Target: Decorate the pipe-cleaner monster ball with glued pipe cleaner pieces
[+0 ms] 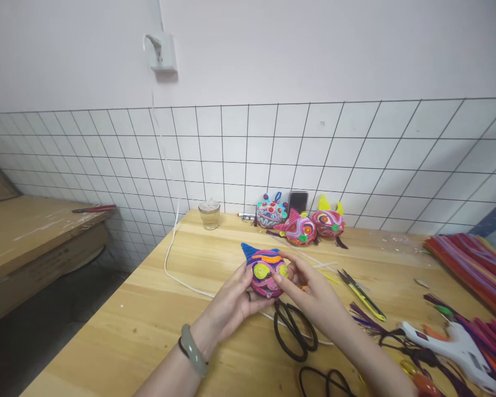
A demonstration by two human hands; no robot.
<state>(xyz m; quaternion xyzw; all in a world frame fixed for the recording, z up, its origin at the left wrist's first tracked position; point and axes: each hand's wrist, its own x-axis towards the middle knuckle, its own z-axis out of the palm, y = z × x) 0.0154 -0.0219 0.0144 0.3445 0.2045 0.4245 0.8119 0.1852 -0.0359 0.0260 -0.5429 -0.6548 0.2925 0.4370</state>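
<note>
My left hand (235, 298) cups a round, fuzzy craft animal head (268, 270) from the left and below, above the wooden table (149, 325). The head has bands of pink, purple and orange, two yellow eyes and a blue pointed ear. My right hand (303, 281) grips its right side, with thumb and fingertips pressed near the right eye. Whether those fingertips also pinch a small piece is hidden. Just below the hands lie black-handled scissors (296, 325), whose blades are mostly out of sight. A white cord (186, 285) passes under the hands.
Three similar heads (301, 229) and a lidded glass jar (210, 215) stand along the tiled wall. On the right are a yellow-and-black cutting tool (361, 295), a white glue gun (450, 347), dark tassels (366, 320) and bundled pipe cleaners (471, 264). Cardboard (33, 237) sits left.
</note>
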